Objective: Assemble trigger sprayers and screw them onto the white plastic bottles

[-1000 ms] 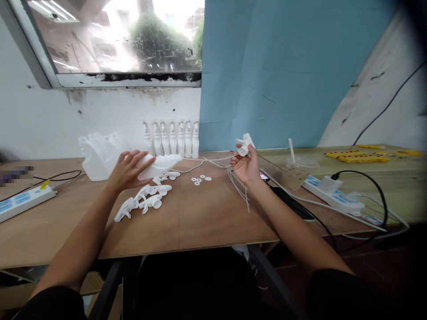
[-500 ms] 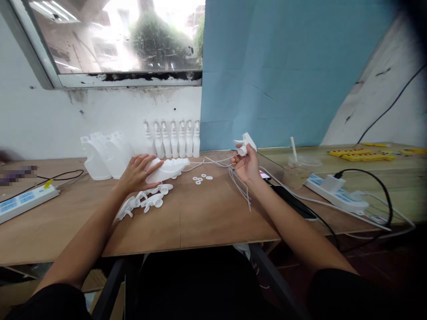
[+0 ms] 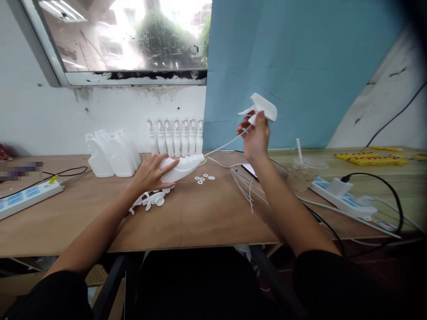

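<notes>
My left hand (image 3: 151, 174) grips a white plastic bottle (image 3: 184, 167) that lies tilted over the wooden table (image 3: 207, 218), its neck pointing right. My right hand (image 3: 256, 135) is raised above the table and holds a white trigger sprayer head (image 3: 261, 108). A thin white dip tube (image 3: 225, 144) runs from the sprayer head down to the bottle's neck. Loose white sprayer heads (image 3: 151, 200) lie just under my left wrist. Small white washers (image 3: 203, 178) sit on the table beside the bottle.
Empty white bottles (image 3: 113, 153) and a row of assembled spray bottles (image 3: 176, 137) stand by the wall. Loose white tubes (image 3: 245, 186) lie in the middle. A drink cup with straw (image 3: 303, 171), power strips (image 3: 343, 198) (image 3: 28, 195), cables and yellow parts (image 3: 367, 159) lie around.
My right hand has lifted the sprayer head up and right, drawing its tube taut toward the bottle's neck. My left hand has slid the bottle slightly right.
</notes>
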Action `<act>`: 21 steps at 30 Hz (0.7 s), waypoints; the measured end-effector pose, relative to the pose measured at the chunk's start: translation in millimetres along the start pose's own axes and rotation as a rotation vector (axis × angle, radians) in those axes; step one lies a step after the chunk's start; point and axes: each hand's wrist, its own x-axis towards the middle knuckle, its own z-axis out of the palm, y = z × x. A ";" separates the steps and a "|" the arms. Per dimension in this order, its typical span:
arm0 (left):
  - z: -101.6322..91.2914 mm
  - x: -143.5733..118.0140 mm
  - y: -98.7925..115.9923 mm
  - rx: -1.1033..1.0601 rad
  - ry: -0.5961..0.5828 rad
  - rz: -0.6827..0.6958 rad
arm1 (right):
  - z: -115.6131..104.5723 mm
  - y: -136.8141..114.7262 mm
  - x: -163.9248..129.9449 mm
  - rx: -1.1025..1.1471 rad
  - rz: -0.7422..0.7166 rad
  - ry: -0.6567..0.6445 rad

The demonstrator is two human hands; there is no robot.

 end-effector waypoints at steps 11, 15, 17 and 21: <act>9.8 12.8 56.2 -0.198 0.200 -0.289 | 47.6 20.0 -79.5 0.027 0.267 -0.386; 9.0 20.2 72.9 -0.296 0.174 -0.370 | 63.7 7.2 -89.7 0.144 0.278 -0.462; 11.0 23.3 80.6 -0.367 0.170 -0.398 | 70.7 3.8 -91.4 0.186 0.288 -0.470; 21.3 22.8 99.9 -0.547 0.168 -0.445 | 82.4 10.0 -95.0 0.232 0.356 -0.473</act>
